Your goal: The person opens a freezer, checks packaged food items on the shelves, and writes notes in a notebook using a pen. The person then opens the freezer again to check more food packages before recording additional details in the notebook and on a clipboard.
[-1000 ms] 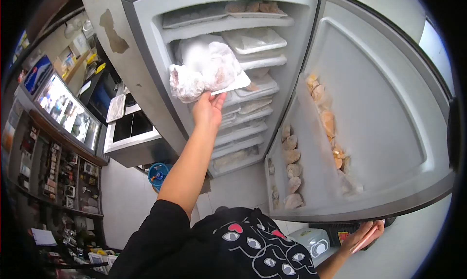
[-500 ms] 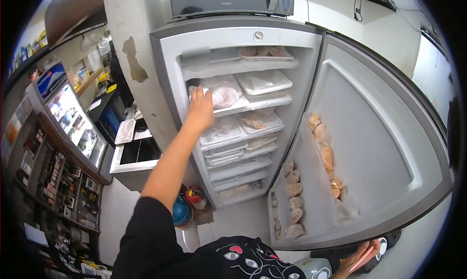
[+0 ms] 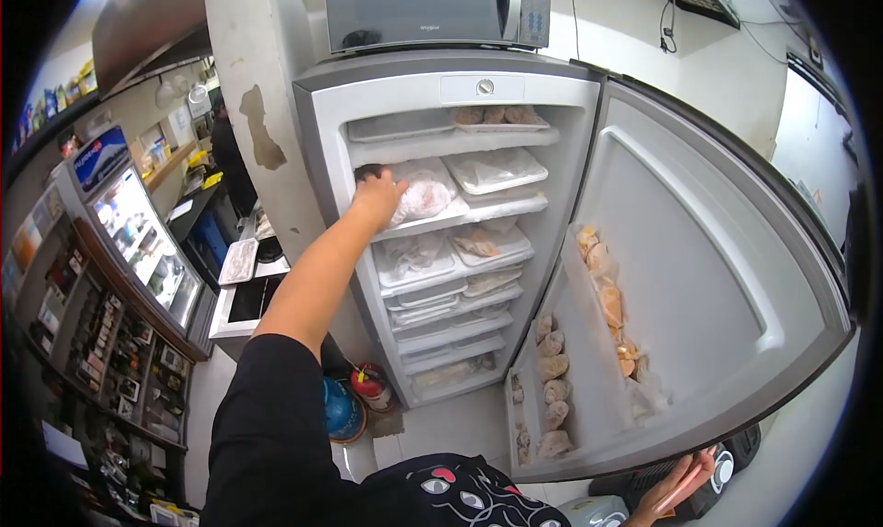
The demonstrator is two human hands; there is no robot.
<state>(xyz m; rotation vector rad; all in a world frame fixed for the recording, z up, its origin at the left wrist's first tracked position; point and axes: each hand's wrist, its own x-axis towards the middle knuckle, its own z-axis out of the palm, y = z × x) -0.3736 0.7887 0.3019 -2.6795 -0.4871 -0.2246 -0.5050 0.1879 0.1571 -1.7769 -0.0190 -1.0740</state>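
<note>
Your left hand [image 3: 377, 201] touches the bag [image 3: 427, 196] at ten o'clock; your right hand [image 3: 685, 483] is near five; I can't tell either grip.

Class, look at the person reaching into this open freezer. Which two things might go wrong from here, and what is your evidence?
First, the wrapped bundle might slip out if the left hand nudges it, since it lies close to the front of the freezer. Second, the door stands wide open, so the bagged items along its inner side could start to soften.
</note>
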